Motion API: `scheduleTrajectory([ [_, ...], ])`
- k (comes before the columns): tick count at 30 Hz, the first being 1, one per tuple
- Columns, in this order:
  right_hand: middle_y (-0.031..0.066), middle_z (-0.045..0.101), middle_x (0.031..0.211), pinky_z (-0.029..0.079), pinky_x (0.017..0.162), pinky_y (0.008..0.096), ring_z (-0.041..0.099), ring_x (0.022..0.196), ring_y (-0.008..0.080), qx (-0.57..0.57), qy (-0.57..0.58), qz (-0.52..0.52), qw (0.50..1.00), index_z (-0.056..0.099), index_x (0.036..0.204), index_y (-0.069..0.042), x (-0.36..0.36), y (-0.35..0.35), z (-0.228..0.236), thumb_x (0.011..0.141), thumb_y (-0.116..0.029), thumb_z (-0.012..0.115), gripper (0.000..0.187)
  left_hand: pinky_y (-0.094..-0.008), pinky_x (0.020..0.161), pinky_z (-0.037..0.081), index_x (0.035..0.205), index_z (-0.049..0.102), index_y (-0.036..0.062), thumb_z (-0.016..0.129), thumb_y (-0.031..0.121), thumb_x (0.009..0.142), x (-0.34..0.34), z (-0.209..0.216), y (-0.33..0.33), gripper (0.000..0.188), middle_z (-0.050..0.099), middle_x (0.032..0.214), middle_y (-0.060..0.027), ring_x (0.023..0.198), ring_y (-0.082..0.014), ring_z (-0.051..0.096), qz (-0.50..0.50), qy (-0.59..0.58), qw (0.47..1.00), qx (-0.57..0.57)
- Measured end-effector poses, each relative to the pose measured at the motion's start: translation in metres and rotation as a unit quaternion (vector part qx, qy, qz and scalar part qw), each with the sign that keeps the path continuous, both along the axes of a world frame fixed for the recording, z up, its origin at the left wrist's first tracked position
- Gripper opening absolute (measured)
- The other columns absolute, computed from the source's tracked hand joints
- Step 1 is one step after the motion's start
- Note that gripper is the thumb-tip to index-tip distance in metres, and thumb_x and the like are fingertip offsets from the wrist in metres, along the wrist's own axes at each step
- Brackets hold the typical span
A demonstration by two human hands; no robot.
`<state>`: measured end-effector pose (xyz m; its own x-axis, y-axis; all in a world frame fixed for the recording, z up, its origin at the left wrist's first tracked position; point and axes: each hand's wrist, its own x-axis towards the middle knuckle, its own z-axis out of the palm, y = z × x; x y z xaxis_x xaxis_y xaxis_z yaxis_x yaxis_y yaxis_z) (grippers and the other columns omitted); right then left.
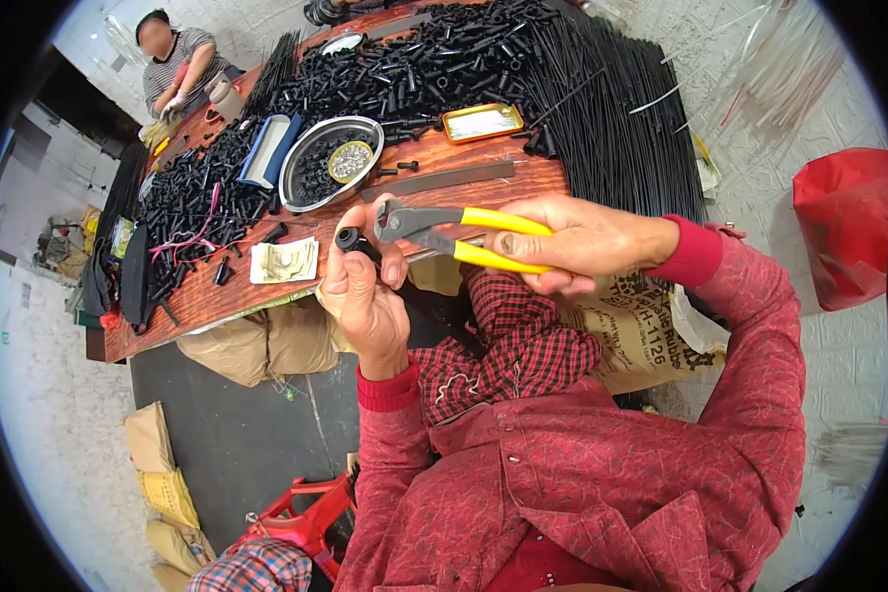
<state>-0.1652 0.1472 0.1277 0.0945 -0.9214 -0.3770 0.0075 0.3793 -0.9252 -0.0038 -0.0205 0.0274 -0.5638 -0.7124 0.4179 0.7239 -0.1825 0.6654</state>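
Observation:
Close in front of me, my left hand (365,306) pinches a short black tubular part (352,241) with a round flanged end, looking like rubber. End-cutting pliers (429,219) with yellow handles are gripped in my right hand (597,237). Their dark metal jaws point left and lie right beside my left fingertips and the black part. Whether the jaws touch the part I cannot tell. Both hands are held over the near edge of the red-brown wooden table (538,180).
Heaps of black parts (414,69) and long black rods (622,128) cover the table's far side. An oval metal tray (285,187), a yellow tin (483,122), a flat metal bar (444,182) and paper notes (284,261) lie nearer. A co-worker (183,69) sits far left.

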Motion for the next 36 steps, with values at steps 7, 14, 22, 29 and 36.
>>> scheduleTrajectory([
  [7, -0.0011, 0.048, 0.060, 0.037, 0.039, 0.0219, 0.044, 0.043, 0.0055, -0.053, 0.196, 0.017, 0.979, 0.049, 0.121, -0.004, -0.005, -0.002, 0.019, 0.101, -0.038, 0.046, 0.039, -0.0201, 0.055, 0.035, 0.129, 0.050, -0.0033, 0.055, 0.029, 0.098, -0.004, 0.003, 0.001, 0.045, 0.060, 0.121, -0.0237, 0.064, -0.0081, 0.046, -0.010, -0.006, 1.000, -0.012],
  [14, 0.0005, 0.048, 0.059, 0.038, 0.042, 0.0246, 0.046, 0.045, 0.0080, -0.074, 0.255, 0.038, 0.964, 0.053, 0.107, -0.003, -0.006, -0.003, 0.032, 0.101, -0.032, 0.047, 0.031, -0.0210, 0.055, 0.033, 0.128, 0.049, -0.0051, 0.054, 0.031, 0.098, -0.002, 0.001, 0.007, 0.047, 0.064, 0.111, -0.0203, 0.064, -0.0075, 0.044, 0.019, -0.024, 0.999, -0.031],
  [22, 0.0003, 0.047, 0.060, 0.038, 0.044, 0.0251, 0.046, 0.048, 0.0083, -0.119, 0.280, 0.049, 0.951, 0.054, 0.110, -0.002, -0.015, -0.005, 0.031, 0.101, -0.027, 0.048, 0.028, -0.0210, 0.056, 0.033, 0.127, 0.049, -0.0059, 0.055, 0.031, 0.098, -0.009, 0.004, 0.016, 0.048, 0.064, 0.108, -0.0200, 0.064, -0.0069, 0.043, 0.060, -0.043, 0.996, -0.047],
  [29, 0.0025, 0.057, 0.065, 0.043, 0.046, 0.0241, 0.051, 0.049, 0.0083, -0.066, 0.257, 0.038, 0.963, 0.054, 0.117, -0.003, -0.009, -0.007, 0.037, 0.101, -0.026, 0.047, 0.029, -0.0211, 0.056, 0.033, 0.128, 0.049, -0.0059, 0.055, 0.031, 0.098, -0.008, 0.006, 0.014, 0.048, 0.064, 0.107, -0.0184, 0.064, -0.0070, 0.043, 0.062, -0.038, 0.997, -0.037],
  [36, 0.0035, 0.061, 0.069, 0.046, 0.049, 0.0231, 0.056, 0.052, 0.0081, -0.077, 0.254, 0.044, 0.963, 0.054, 0.119, -0.004, -0.013, -0.008, 0.031, 0.100, -0.025, 0.046, 0.029, -0.0211, 0.054, 0.032, 0.129, 0.049, -0.0061, 0.057, 0.031, 0.097, -0.009, 0.005, 0.013, 0.050, 0.064, 0.105, -0.0176, 0.063, -0.0072, 0.043, 0.061, -0.037, 0.997, -0.033],
])
